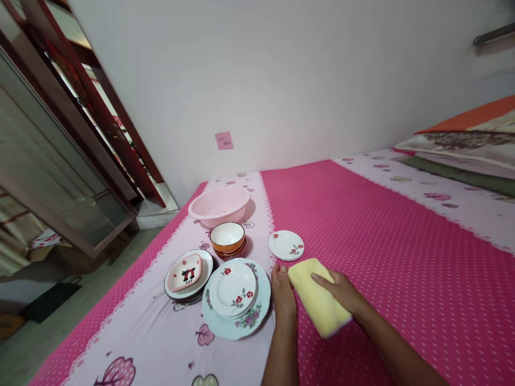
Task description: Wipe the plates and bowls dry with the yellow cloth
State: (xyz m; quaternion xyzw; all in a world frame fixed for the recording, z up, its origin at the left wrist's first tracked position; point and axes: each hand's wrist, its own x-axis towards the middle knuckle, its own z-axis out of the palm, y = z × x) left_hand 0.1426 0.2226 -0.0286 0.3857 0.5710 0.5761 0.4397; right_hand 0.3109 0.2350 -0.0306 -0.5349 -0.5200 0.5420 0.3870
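My right hand (341, 289) grips a folded yellow cloth (317, 300), its thumb lying across the top. Just left of the cloth is my left hand (282, 289), fingers stretched forward and apart, with nothing visible in it. Beyond my fingertips lies a small white plate (286, 244) with red flowers. To the left, similar white plates (231, 287) rest on a larger pale plate with a floral rim (215, 328). Beside them, a square dish with a cat picture (184, 272) sits on a stack of dark-edged plates (208, 268).
Orange-brown bowls (227, 239) are stacked behind the plates, and a pink basin (219, 206) stands near the wall. Everything lies on a pink patterned bedspread (362, 225). Folded bedding (475, 139) is at the far right. The bed's left edge drops to the floor.
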